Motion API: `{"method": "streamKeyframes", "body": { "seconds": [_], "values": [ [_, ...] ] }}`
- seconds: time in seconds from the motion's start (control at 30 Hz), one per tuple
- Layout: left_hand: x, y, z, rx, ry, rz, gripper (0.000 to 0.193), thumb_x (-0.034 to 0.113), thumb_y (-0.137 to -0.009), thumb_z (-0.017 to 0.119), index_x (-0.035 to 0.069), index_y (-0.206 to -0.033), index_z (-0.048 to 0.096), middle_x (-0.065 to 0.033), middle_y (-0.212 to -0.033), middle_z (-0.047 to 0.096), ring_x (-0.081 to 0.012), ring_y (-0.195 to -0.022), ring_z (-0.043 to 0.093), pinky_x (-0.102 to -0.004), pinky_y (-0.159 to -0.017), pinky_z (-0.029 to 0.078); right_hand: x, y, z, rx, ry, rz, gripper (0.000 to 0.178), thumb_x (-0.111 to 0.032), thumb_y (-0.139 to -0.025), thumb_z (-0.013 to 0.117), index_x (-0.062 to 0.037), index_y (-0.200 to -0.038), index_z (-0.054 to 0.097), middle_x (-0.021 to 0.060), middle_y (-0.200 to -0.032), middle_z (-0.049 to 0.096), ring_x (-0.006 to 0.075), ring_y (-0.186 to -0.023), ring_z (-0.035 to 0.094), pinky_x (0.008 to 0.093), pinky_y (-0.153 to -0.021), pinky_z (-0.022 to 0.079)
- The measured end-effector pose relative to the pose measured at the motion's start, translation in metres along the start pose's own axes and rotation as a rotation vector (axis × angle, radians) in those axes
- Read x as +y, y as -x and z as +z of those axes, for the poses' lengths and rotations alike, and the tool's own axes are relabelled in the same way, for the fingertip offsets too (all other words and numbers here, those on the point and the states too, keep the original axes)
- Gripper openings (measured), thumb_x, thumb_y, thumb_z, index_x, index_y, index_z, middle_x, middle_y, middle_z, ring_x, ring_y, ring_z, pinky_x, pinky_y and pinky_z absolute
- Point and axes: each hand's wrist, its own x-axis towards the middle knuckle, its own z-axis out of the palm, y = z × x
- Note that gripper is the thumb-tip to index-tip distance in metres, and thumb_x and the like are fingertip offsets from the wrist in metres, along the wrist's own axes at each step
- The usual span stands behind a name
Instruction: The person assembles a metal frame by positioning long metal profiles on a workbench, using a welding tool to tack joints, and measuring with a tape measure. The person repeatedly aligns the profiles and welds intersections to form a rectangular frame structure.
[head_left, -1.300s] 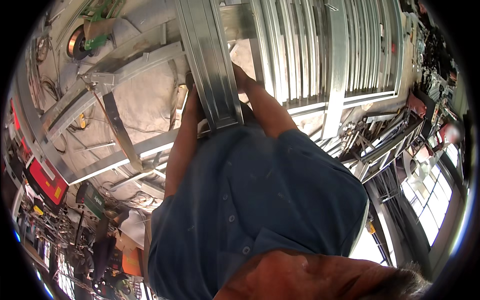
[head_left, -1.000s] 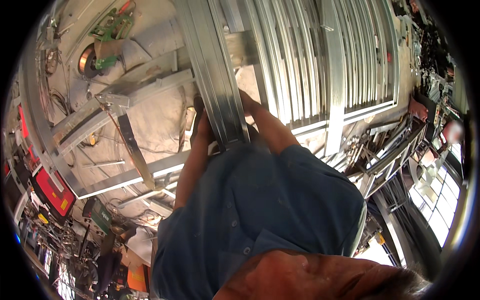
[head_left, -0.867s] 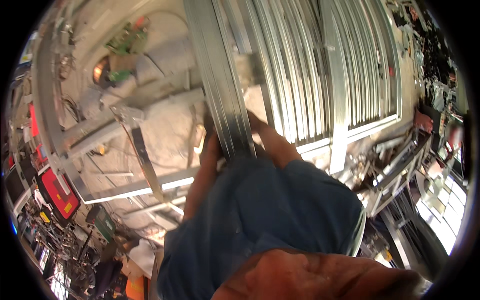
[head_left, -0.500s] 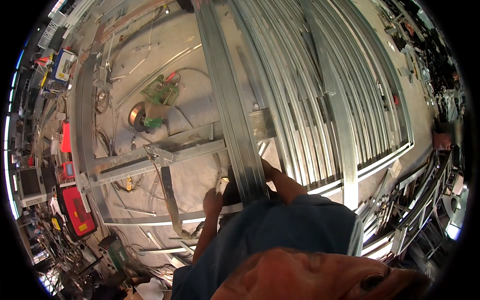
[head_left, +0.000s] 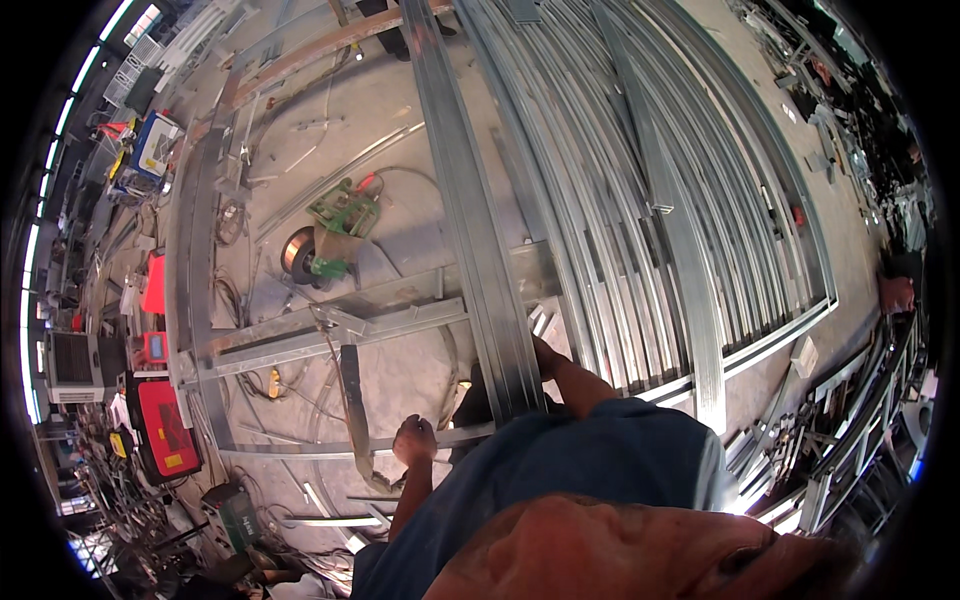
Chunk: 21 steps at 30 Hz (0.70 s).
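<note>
A long grey metal beam [head_left: 470, 220] runs away from my body, lying across the crossbar of a large metal frame [head_left: 340, 447]. At its near right edge, my right hand [head_left: 545, 357] is closed on the beam, fingers partly hidden by it. Left of the beam, my left hand [head_left: 415, 441] is curled up beside the frame's near rail. Whatever it may hold is hidden. A dark flat strip with a cable [head_left: 355, 405] hangs over the frame just left of that hand.
Many thin metal tubes [head_left: 640, 250] lie side by side to the right. A green wire feeder [head_left: 343, 210] with a copper wire spool [head_left: 299, 254] stands inside the frame. A red case [head_left: 165, 425] is at left. Another person's dark shoes [head_left: 397, 42] show at the far end.
My left hand has drawn back from beside the beam, toward me and slightly left, and its fingers have curled. My right hand stays at the beam's edge. The view has shifted slightly.
</note>
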Motion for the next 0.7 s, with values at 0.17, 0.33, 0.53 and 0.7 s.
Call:
{"method": "streamKeyframes", "body": {
  "seconds": [0.17,0.33,0.53,0.7],
  "values": [
    [0.002,-0.002,-0.005,-0.032,-0.001,0.006,0.023,0.031,-0.091,0.055,0.013,-0.095,0.070,-0.0116,-0.096,0.072,-0.0343,-0.090,0.070,-0.0502,-0.076,0.054,-0.007,0.000,0.007,0.001,0.022,0.001,0.044,-0.043,-0.104,0.047,-0.0109,-0.132,0.060,0.0066,-0.116,0.067,0.0209,-0.101,0.067,0.0384,-0.086,0.058],
    [-0.006,-0.001,-0.002,-0.015,0.002,-0.012,0.027,0.032,-0.091,0.056,0.014,-0.103,0.072,-0.0117,-0.100,0.074,-0.0342,-0.092,0.071,-0.0489,-0.080,0.055,-0.005,-0.001,0.015,-0.009,0.035,0.005,0.046,-0.047,-0.104,0.047,-0.0119,-0.130,0.061,0.0056,-0.114,0.067,0.0205,-0.100,0.067,0.0385,-0.085,0.058],
    [0.001,-0.021,0.013,-0.237,-0.151,-0.006,0.033,0.036,-0.091,0.056,0.016,-0.112,0.074,-0.0133,-0.104,0.074,-0.0368,-0.092,0.071,-0.0508,-0.079,0.056,0.012,0.000,-0.022,0.065,-0.030,-0.033,0.048,-0.051,-0.103,0.047,-0.0130,-0.129,0.062,0.0045,-0.112,0.067,0.0201,-0.097,0.067,0.0385,-0.083,0.058],
    [-0.006,0.002,0.004,-0.031,-0.054,-0.065,0.032,0.032,-0.091,0.055,0.015,-0.110,0.074,-0.0113,-0.105,0.075,-0.0332,-0.094,0.072,-0.0461,-0.081,0.056,0.021,-0.006,-0.012,0.080,-0.057,0.028,0.050,-0.055,-0.103,0.046,-0.0140,-0.127,0.063,0.0036,-0.110,0.068,0.0197,-0.095,0.067,0.0386,-0.082,0.058]
  ]
}}
